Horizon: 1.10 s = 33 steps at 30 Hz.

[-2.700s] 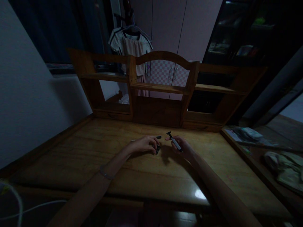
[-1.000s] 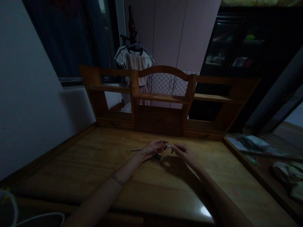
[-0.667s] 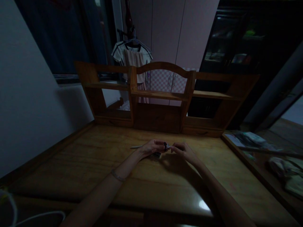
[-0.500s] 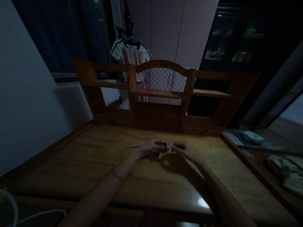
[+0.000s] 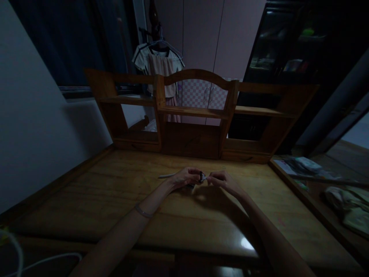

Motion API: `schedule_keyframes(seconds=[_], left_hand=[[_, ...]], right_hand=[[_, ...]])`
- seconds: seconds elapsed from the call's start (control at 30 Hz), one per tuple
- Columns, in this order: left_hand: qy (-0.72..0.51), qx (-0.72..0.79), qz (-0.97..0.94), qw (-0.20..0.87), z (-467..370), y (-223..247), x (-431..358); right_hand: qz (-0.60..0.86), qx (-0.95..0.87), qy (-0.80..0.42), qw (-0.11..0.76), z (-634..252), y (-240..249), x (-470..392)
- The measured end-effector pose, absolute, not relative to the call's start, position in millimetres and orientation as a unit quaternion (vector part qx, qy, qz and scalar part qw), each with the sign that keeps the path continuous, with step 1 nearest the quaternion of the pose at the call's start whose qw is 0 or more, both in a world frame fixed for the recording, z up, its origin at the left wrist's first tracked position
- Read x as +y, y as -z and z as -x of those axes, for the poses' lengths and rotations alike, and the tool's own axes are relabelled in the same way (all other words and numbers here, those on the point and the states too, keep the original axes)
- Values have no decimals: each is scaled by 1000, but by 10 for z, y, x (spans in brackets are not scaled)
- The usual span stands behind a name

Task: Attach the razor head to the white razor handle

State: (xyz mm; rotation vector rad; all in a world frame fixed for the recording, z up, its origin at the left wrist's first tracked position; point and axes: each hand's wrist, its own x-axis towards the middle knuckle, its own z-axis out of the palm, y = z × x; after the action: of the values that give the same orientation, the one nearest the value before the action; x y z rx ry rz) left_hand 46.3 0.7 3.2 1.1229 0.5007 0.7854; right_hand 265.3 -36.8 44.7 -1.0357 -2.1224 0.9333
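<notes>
Over the middle of the wooden desk (image 5: 115, 200), my left hand (image 5: 186, 177) pinches a small dark object with a shiny, pale end (image 5: 203, 177); its kind is too small to make out. My right hand (image 5: 220, 180) is closed, its thumb and forefinger at the pale tip of that object. Whether those fingers hold a separate tiny piece is hidden. A thin white stick-like thing (image 5: 165, 176) lies on the desk just left of my left hand. Beneath that hand, a small dark item (image 5: 190, 186) shows partly on the desk.
A wooden shelf unit (image 5: 194, 111) stands along the desk's back edge. To the right, folded cloth (image 5: 346, 207) and plastic-wrapped items (image 5: 307, 165) lie beyond the raised edge. A white cable (image 5: 49, 259) loops at the lower left. Clothes (image 5: 161, 65) hang behind the shelves.
Both hands stay close together around the small object, with only a slight shift of the fingers. The whole view has tilted a little, so the shelf sits slightly higher.
</notes>
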Motion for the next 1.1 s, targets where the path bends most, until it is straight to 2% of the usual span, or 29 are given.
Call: schedule_keyframes(seconds=[0.6, 0.97, 1.1], left_hand=[[-336, 273, -605, 668, -454, -49, -9], [-354, 255, -571, 696, -479, -49, -16], [-376, 252, -541, 709, -477, -23, 18]], right_hand=[[395, -798, -355, 285, -2662, -424, -323], [390, -788, -376, 292, -2676, -431, -331], [393, -767, -417, 289, -2684, -402, -305]])
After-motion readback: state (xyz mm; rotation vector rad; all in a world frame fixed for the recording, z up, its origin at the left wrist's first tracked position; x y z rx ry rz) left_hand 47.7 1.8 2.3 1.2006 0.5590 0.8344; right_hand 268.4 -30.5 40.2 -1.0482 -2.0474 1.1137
